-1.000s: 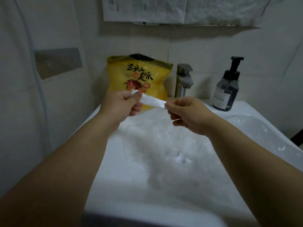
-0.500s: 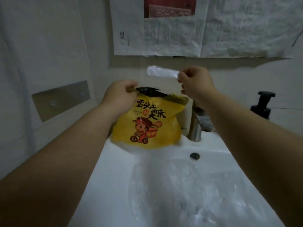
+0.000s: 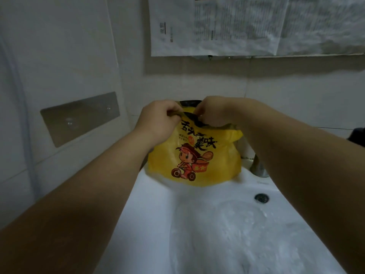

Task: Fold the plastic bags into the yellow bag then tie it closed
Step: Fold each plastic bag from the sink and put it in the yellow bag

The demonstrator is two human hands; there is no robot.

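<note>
- White sink [image 3: 150,194] fills the near scene.
- Crumpled clear plastic bags [image 3: 237,234] lie in its basin, near right.
- Yellow bag [image 3: 217,165] stands upright on the sink's far rim.
- Left hand [image 3: 158,119] pinches the bag's open mouth; right hand [image 3: 215,111], fingers curled, apparently grips it too.

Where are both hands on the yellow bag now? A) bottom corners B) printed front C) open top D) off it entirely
C: the left hand pinches the top rim of the yellow bag and the right hand curls over its open mouth, while the bag's bottom rests on the sink ledge.
</note>
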